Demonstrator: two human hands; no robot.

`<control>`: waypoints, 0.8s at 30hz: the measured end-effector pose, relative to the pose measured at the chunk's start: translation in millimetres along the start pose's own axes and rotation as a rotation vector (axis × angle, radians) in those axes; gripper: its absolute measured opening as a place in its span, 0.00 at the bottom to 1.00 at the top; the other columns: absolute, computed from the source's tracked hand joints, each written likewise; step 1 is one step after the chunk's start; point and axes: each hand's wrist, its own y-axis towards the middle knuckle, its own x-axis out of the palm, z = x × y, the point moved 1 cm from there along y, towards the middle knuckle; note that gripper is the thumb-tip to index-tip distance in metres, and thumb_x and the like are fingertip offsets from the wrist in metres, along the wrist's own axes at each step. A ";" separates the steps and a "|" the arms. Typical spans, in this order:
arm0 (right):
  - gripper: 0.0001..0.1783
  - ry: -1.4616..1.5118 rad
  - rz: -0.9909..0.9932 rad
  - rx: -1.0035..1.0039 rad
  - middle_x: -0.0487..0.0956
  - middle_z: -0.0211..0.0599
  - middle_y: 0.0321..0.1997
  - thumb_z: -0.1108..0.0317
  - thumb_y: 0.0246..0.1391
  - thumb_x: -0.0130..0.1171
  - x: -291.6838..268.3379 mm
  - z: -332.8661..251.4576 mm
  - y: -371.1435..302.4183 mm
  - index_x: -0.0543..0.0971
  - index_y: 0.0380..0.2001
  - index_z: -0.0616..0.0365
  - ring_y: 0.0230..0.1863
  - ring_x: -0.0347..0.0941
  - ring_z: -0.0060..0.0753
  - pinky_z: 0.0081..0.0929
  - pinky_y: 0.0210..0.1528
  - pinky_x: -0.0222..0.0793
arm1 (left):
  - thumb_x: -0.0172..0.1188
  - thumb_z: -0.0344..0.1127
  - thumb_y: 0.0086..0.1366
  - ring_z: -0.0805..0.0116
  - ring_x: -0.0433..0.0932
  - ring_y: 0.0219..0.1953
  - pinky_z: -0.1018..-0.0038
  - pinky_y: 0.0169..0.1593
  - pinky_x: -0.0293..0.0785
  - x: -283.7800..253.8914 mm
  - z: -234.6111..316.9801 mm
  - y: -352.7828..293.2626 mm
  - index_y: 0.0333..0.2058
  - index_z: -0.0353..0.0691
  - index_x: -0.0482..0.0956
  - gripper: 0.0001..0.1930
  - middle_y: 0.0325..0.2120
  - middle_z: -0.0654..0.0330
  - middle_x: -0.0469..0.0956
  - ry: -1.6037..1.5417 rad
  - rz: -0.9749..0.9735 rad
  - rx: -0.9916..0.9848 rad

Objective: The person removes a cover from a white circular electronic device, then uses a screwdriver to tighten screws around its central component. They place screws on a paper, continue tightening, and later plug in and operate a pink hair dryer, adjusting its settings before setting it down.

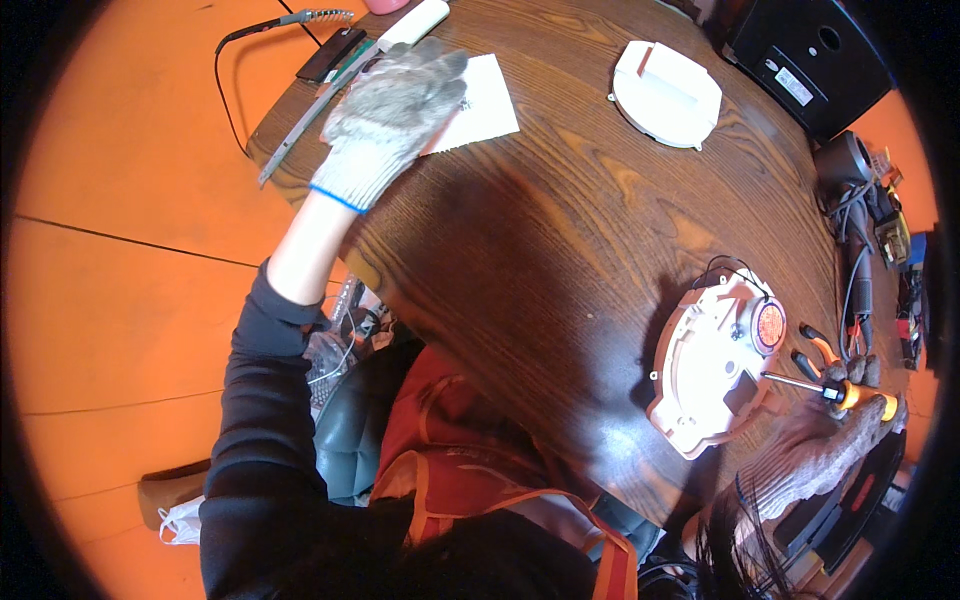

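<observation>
- Left arm reaches forward from the lower left, sleeve pushed back; the gloved left hand (395,105) is palm down over the left end of the counter (500,220)
- Right forearm comes in from the lower right, mostly covered by dark hair; the gloved right hand (815,450) is bent inward by the counter's right edge
- Left hand hides part of the paper (492,105) and part of the grey strip (300,135); its fingertips are slightly blurred
- Glare washes out much of the white housing (690,350), which lies on the counter toward the right edge
- Left fingers are nearly straight and close together; cannot tell whether they grip anything
- Right fingers are curled around the handle of the screwdriver (862,397), its shaft pointing left to the housing; cannot tell if the tip touches
- Pliers (818,345) lie just beside the screwdriver, partly hidden
</observation>
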 end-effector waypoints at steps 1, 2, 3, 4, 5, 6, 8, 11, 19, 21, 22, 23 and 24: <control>0.18 -0.156 -0.086 -0.035 0.68 0.37 0.56 0.67 0.54 0.55 0.4 -0.9 -1.2 0.73 0.49 0.46 0.54 0.68 0.30 0.31 0.54 0.70 | 0.50 0.44 0.64 0.66 0.68 0.54 0.70 0.57 0.66 -1.8 -0.3 -8.4 0.48 0.47 0.70 0.16 0.51 0.59 0.70 -0.222 -0.026 -0.063; 0.18 -0.105 -0.179 -0.107 0.69 0.34 0.55 0.66 0.55 0.53 -0.2 -0.7 -0.6 0.72 0.51 0.47 0.53 0.68 0.25 0.27 0.53 0.70 | 0.51 0.42 0.63 0.66 0.70 0.53 0.71 0.54 0.68 -4.4 2.0 -16.4 0.44 0.46 0.72 0.13 0.49 0.57 0.70 -0.445 -0.053 -0.124; 0.19 -0.052 -0.270 -0.182 0.70 0.31 0.55 0.65 0.56 0.52 -0.9 2.3 1.3 0.70 0.52 0.48 0.53 0.68 0.21 0.23 0.52 0.69 | 0.52 0.39 0.63 0.67 0.71 0.51 0.73 0.51 0.71 -7.7 6.3 -23.5 0.40 0.45 0.73 0.09 0.47 0.55 0.71 -0.667 -0.078 -0.183; 0.20 -0.011 -0.348 -0.198 0.70 0.32 0.55 0.64 0.57 0.52 -3.4 2.6 4.0 0.69 0.53 0.48 0.53 0.68 0.22 0.23 0.51 0.70 | 0.53 0.38 0.62 0.65 0.72 0.50 0.73 0.50 0.72 -9.4 13.2 -29.2 0.40 0.43 0.74 0.10 0.44 0.54 0.73 -0.785 -0.201 -0.336; 0.20 0.000 -0.258 -0.177 0.69 0.34 0.55 0.63 0.57 0.51 -7.0 5.7 7.1 0.69 0.54 0.48 0.53 0.68 0.23 0.23 0.50 0.71 | 0.53 0.38 0.61 0.62 0.73 0.48 0.72 0.50 0.72 -13.0 21.9 -33.4 0.40 0.42 0.73 0.11 0.42 0.52 0.73 -0.769 -0.221 -0.342; 0.21 -0.002 -0.159 -0.097 0.67 0.41 0.56 0.62 0.57 0.52 -11.3 6.3 10.5 0.68 0.54 0.46 0.53 0.69 0.31 0.27 0.49 0.73 | 0.54 0.37 0.60 0.59 0.74 0.47 0.71 0.49 0.72 -17.9 31.0 -36.1 0.41 0.40 0.73 0.12 0.41 0.51 0.74 -0.602 -0.194 -0.273; 0.22 -0.018 -0.014 -0.031 0.65 0.48 0.57 0.62 0.56 0.51 -17.6 8.5 12.7 0.67 0.55 0.44 0.53 0.69 0.39 0.32 0.49 0.74 | 0.54 0.37 0.60 0.53 0.73 0.45 0.67 0.50 0.71 -29.3 49.2 -37.9 0.44 0.38 0.73 0.15 0.42 0.48 0.73 -0.342 -0.103 -0.085; 0.23 -0.167 -0.003 -0.164 0.64 0.48 0.58 0.64 0.57 0.50 -19.4 9.7 12.3 0.66 0.56 0.45 0.54 0.69 0.41 0.32 0.51 0.73 | 0.55 0.36 0.58 0.49 0.71 0.48 0.64 0.52 0.68 -47.6 69.9 -38.7 0.46 0.37 0.72 0.17 0.46 0.46 0.71 -0.415 -0.208 -0.142; 0.21 0.038 0.178 -0.152 0.77 0.38 0.37 0.65 0.47 0.64 -10.1 4.1 20.5 0.74 0.44 0.58 0.37 0.76 0.24 0.15 0.34 0.75 | 0.58 0.36 0.55 0.49 0.68 0.51 0.60 0.53 0.66 -86.9 123.3 -52.3 0.46 0.34 0.72 0.20 0.47 0.47 0.71 -0.453 -0.174 -0.034; 0.22 0.049 0.134 -0.185 0.78 0.38 0.36 0.65 0.46 0.65 -7.9 -0.6 18.5 0.73 0.45 0.58 0.36 0.76 0.24 0.15 0.33 0.75 | 0.58 0.35 0.55 0.48 0.67 0.53 0.60 0.55 0.64 -92.8 129.9 -54.7 0.48 0.35 0.71 0.21 0.49 0.47 0.70 -0.460 -0.258 -0.037; 0.22 -0.051 0.180 -0.206 0.78 0.37 0.35 0.65 0.45 0.66 -8.4 -2.9 16.7 0.74 0.44 0.58 0.37 0.76 0.24 0.19 0.34 0.76 | 0.59 0.33 0.55 0.47 0.66 0.54 0.60 0.56 0.63 -95.4 132.6 -55.4 0.49 0.35 0.71 0.22 0.50 0.46 0.69 -0.457 -0.286 -0.041; 0.22 -0.042 0.152 -0.227 0.78 0.37 0.35 0.65 0.45 0.66 -8.0 -3.5 16.9 0.74 0.45 0.58 0.37 0.76 0.25 0.19 0.34 0.76 | 0.59 0.31 0.55 0.46 0.65 0.55 0.60 0.57 0.62 -98.6 134.0 -55.8 0.50 0.35 0.70 0.23 0.51 0.45 0.68 -0.452 -0.315 -0.046; 0.23 -0.035 0.148 -0.221 0.78 0.38 0.35 0.65 0.45 0.66 -8.7 -2.9 16.4 0.73 0.45 0.58 0.37 0.76 0.25 0.20 0.34 0.76 | 0.59 0.33 0.55 0.47 0.65 0.55 0.60 0.56 0.63 -102.8 134.9 -56.5 0.50 0.35 0.70 0.22 0.51 0.46 0.68 -0.463 -0.321 -0.059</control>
